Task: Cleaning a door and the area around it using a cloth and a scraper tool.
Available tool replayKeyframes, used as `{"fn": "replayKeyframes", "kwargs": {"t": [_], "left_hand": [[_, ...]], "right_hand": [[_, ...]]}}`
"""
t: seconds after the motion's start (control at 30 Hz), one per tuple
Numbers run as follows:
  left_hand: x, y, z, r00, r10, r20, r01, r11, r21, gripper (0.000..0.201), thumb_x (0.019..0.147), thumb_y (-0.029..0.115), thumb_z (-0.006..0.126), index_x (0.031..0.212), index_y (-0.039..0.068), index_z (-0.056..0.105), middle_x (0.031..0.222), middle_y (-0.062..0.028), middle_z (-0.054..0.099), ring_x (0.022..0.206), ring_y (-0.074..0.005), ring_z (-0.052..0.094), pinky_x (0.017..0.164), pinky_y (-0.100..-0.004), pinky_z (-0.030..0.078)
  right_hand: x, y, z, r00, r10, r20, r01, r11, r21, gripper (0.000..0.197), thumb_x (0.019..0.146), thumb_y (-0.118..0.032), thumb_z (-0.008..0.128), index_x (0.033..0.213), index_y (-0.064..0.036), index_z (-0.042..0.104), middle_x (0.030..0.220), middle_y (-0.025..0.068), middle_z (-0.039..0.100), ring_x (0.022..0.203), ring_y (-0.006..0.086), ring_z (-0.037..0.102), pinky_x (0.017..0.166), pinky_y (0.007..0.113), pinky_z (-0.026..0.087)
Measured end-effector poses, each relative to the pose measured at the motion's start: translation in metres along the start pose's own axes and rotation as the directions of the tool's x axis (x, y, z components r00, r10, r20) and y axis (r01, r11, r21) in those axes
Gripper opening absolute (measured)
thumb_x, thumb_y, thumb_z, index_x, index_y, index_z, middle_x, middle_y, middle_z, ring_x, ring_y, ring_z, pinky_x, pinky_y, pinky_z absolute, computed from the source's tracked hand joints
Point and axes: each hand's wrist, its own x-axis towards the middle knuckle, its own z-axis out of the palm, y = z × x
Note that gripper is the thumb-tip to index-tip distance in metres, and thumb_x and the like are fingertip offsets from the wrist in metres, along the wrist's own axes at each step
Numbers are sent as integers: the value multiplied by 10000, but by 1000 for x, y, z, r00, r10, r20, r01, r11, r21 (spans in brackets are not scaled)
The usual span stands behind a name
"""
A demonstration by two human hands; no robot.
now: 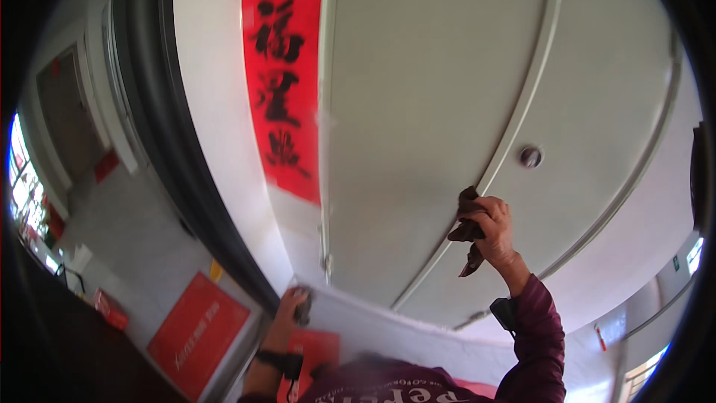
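Head view: right hand (495, 230) up at the pale door (403, 104), fingers bunched round a dark cloth (468, 228), which lies at the raised strip (514, 130), one loose tail hanging; left hand (283, 315) low near the dark frame (153, 82), fingers curled on a grey bundle (303, 307), kind unclear. Looks like wiping: best tuck the tail in, press evenly, follow the strip, skirt the round fitting (531, 157)

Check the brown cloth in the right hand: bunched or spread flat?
Bunched: the brown cloth is crumpled in the right hand, with folds sticking out and one end hanging loose.
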Motion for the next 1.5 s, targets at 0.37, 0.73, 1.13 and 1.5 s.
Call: {"fn": "replayKeyframes", "kwargs": {"t": [0.37, 0.73, 1.13, 1.5], "left_hand": [[77, 50, 99, 972, 205, -116, -178, 962, 208, 282, 735, 75, 603, 994, -12, 535, 806, -41, 570, 721, -104, 533, 638, -226, 431], [118, 210, 172, 609, 789, -79, -464, 435, 772, 364, 751, 142, 617, 1085, 87, 484, 605, -26, 490, 554, -109, 467, 529, -265, 403], [159, 188, 192, 633, 628, -453, -402, 767, 501, 263, 726, 70, 569, 963, 8, 472, 793, -49, 511, 692, -119, 472, 638, -258, 410], [219, 201, 213, -15, 886, -464, -461, 405, 789, 215, 753, 50, 559, 958, -14, 553, 842, -128, 537, 782, -215, 519, 719, -312, 419]], "right_hand": [[-131, -43, 57, 891, 451, 48, -453, 879, 148, 405, 460, 61, 573, 840, -79, 580, 950, 94, 524, 898, 302, 493, 760, 386, 399], [-161, -23, 72, 847, 518, 121, -524, 774, 355, 333, 517, 54, 625, 815, -90, 586, 931, 84, 543, 889, 257, 507, 770, 346, 407], [-188, 4, 89, 853, 460, 246, -520, 713, 471, 319, 548, 63, 596, 830, -84, 580, 927, 95, 532, 888, 265, 505, 759, 346, 414], [-204, -1, 102, 766, 562, 313, -639, 608, 471, 311, 589, 66, 581, 864, -78, 562, 957, 109, 536, 912, 272, 501, 773, 345, 415]]}}
